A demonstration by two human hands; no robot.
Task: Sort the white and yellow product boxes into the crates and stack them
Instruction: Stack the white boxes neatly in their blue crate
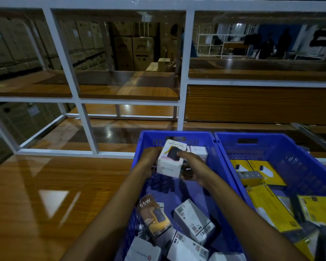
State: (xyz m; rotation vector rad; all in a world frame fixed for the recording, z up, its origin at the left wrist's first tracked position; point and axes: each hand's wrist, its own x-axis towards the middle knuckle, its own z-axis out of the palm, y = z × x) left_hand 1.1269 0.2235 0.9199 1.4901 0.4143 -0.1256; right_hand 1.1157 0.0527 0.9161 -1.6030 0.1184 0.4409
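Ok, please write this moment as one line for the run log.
left hand: grips white box | right hand: grips it too | place: above far end of left crate | right crate: holds yellow boxes

You face a glossy brown wooden tabletop [45, 194] that mirrors pale patches of light. Ahead of you rises a white metal-framed rack [64, 59] with brown wooden shelf boards [124, 91]. Behind it the room is dim. Stacked brown cardboard cartons [17, 48] fill the left, and a person [177, 44] stands further back.
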